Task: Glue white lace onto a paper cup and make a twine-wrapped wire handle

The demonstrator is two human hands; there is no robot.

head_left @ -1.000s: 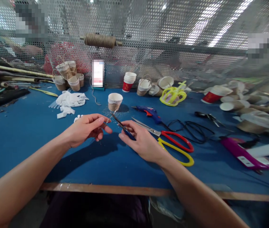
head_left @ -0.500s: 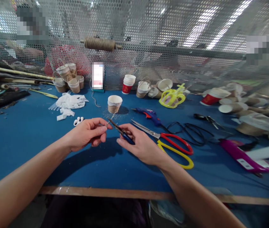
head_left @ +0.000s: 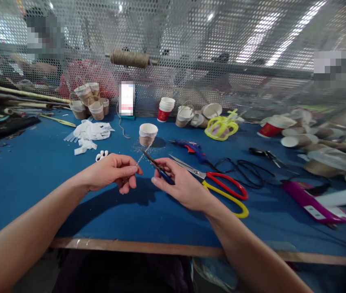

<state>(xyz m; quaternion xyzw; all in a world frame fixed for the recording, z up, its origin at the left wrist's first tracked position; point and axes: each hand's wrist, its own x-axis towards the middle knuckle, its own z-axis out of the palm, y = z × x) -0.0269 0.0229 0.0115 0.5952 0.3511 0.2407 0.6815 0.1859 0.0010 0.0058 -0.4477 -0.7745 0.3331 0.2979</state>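
Note:
Between the thumb and forefinger of my left hand (head_left: 118,173) is pinched a thin twisted strand (head_left: 139,160), wire or cord, I cannot tell which. It slants up to the right, past the tool's tips. My right hand (head_left: 179,183) grips dark-blue-handled pliers (head_left: 163,175), their narrow dark jaws pointing up-left at the strand. Whether the jaws touch it is not clear. Just beyond both hands stands a small paper cup (head_left: 146,140) with a brown wrapped side and white rim, upright, pale crumbs around its base. A white flower-shaped piece (head_left: 102,155) lies behind my left wrist.
Large scissors (head_left: 202,175) with red and yellow handles lie beside my right hand. Behind them is a blue glue gun (head_left: 191,148) with a black cord. White gloves (head_left: 92,131), wrapped cups (head_left: 96,110), red cups (head_left: 165,110) and a phone (head_left: 127,99) stand farther back, before a mesh screen.
The pliers and the fingers of my left hand have drawn slightly apart, and a longer stretch of the twisted strand shows between them. Both hands keep their grip.

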